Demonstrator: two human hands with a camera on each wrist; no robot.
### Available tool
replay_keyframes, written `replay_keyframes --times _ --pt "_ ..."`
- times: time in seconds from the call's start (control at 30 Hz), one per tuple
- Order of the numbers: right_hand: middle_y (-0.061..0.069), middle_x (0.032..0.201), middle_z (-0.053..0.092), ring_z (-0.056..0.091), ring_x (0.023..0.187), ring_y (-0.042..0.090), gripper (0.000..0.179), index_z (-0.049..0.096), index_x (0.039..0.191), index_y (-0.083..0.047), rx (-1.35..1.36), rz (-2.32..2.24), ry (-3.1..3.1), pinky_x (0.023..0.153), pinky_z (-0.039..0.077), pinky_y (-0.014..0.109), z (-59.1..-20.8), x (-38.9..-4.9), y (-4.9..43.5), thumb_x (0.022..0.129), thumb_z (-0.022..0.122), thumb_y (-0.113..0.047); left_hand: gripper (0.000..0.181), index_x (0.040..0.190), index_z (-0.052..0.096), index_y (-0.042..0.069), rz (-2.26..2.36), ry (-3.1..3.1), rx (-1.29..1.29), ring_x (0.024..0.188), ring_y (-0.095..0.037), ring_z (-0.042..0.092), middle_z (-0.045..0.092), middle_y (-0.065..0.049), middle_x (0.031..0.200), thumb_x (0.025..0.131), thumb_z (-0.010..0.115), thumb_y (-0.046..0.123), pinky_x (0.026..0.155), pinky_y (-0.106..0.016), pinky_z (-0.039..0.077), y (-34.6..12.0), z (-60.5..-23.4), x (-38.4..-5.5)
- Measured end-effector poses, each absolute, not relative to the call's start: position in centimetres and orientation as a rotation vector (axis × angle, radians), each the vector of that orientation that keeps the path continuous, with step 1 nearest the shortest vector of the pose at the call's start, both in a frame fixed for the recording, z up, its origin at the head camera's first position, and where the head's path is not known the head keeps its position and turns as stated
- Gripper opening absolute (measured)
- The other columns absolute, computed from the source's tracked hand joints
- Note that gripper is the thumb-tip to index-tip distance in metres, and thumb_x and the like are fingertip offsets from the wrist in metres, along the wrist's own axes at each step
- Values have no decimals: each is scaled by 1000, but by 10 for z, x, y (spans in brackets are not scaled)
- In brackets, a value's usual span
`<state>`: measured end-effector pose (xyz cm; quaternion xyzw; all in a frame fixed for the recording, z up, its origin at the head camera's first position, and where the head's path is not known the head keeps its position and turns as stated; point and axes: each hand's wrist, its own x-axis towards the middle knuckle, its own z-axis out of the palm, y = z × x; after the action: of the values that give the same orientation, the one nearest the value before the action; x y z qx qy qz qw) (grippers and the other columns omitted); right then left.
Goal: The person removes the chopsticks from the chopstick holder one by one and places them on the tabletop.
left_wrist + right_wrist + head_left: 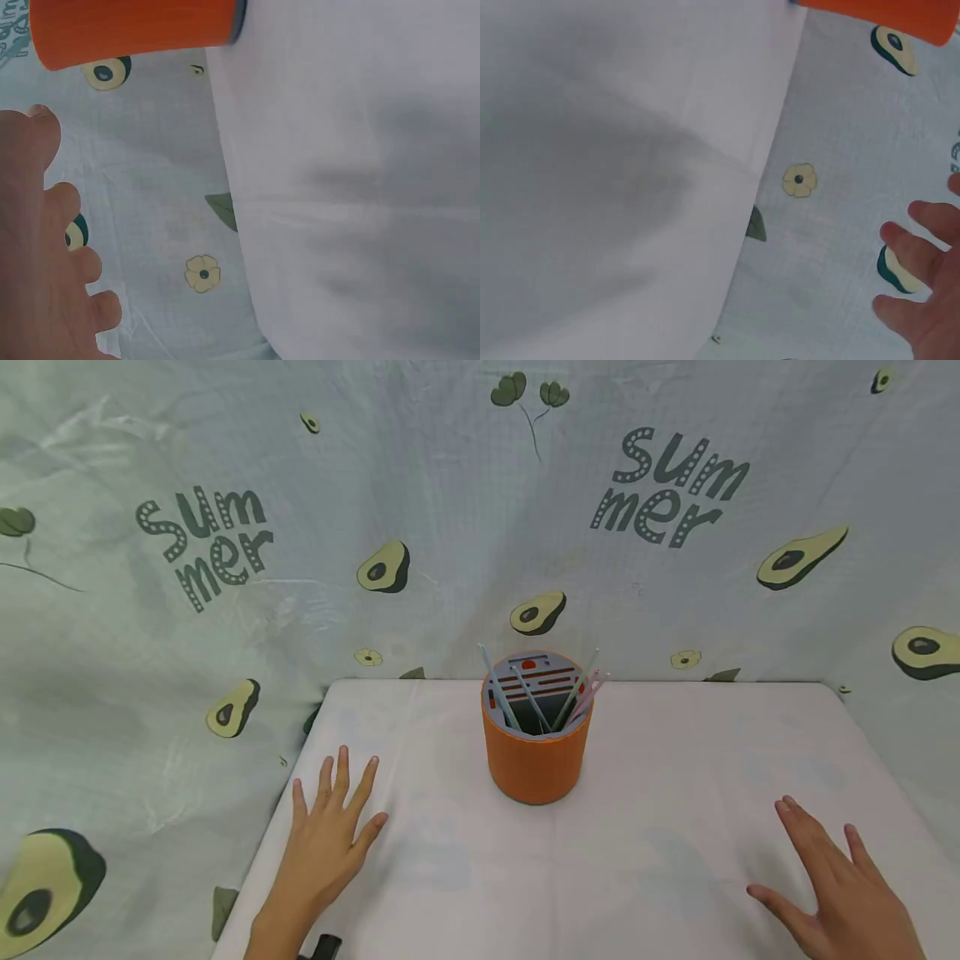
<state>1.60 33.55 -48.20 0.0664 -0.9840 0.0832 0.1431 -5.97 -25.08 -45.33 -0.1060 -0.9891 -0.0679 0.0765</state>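
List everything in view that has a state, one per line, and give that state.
Left hand: fingers spread, holding nothing.
Right hand: fingers extended, thumb apart, holding nothing.
Orange cylindrical holder: upright on the table.
Thin sticks: leaning in the holder, ends protruding.
Avocado-print sheet: wrinkled.

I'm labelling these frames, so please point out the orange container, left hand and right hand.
Orange container (pixel 536 766), head view: outer front wall.
Left hand (pixel 326 846), head view: its back.
Right hand (pixel 853 897), head view: its back.
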Motion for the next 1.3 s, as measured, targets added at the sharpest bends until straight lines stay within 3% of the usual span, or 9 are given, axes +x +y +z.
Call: replay_keyframes --times 0.07,0.13,0.2,0.27,0.3,0.4,0.53,0.8,1.3 --pt "21 160 47 22 160 18 117 22 168 -19 178 340 -2760 134 0 44 -479 15 330 77 83 -63 76 168 20 27 -252 -2931 -325 157 -48 26 15 -21 174 105 49 58 117 -80 16 -244 -453 -63" --pt "24 144 61 47 143 38 112 34 164 -22 125 442 -2698 128 26 56 -475 14 323 73 88 -57 79 168 20 25 -330 -2887 -331 155 -46 33 17 -21 174 104 53 56 118 -79 17 -235 -452 -65" --pt "26 132 67 57 121 52 107 43 160 -24 69 536 -2651 111 39 70 -470 12 315 70 93 -48 82 168 19 21 -418 -2829 -342 152 -43 40 21 -19 173 103 57 52 119 -78 19 -226 -451 -67" --pt "27 128 69 54 123 59 99 50 156 -25 55 629 -2589 106 41 72 -466 11 306 70 94 -45 84 168 19 19 -509 -2762 -354 150 -40 44 28 -17 171 102 62 48 119 -76 20 -216 -450 -68" --pt "25 129 70 53 125 59 95 53 154 -25 56 659 -2555 107 44 68 -464 11 303 71 94 -46 85 168 20 18 -547 -2732 -360 150 -38 46 32 -15 170 101 63 46 120 -75 21 -211 -449 -69" --pt "13 140 69 55 141 30 84 59 150 -19 133 756 -2445 127 32 31 -461 6 295 81 82 -62 83 167 23 15 -632 -2639 -388 148 -36 49 43 -13 165 101 66 41 120 -72 25 -197 -448 -70" --pt "6 145 66 46 141 -7 82 62 144 -5 248 918 -2297 119 29 9 -458 -1 286 86 76 -61 78 165 30 12 -726 -2530 -396 145 -35 53 51 -12 159 100 67 35 118 -72 30 -185 -447 -76" --pt "17 134 71 63 131 4 67 63 139 4 346 1052 -2124 110 41 9 -449 -20 269 85 87 -28 73 162 38 10 -956 -2415 -354 142 -33 56 56 -10 156 98 70 23 116 -67 39 -162 -447 -87" --pt "26 130 70 69 122 13 58 59 129 22 641 1332 -1916 108 49 19 -437 -72 225 90 82 -14 59 160 42 18 -1346 -2369 -365 148 -19 51 54 0 158 105 60 27 121 -49 40 -125 -451 -119"
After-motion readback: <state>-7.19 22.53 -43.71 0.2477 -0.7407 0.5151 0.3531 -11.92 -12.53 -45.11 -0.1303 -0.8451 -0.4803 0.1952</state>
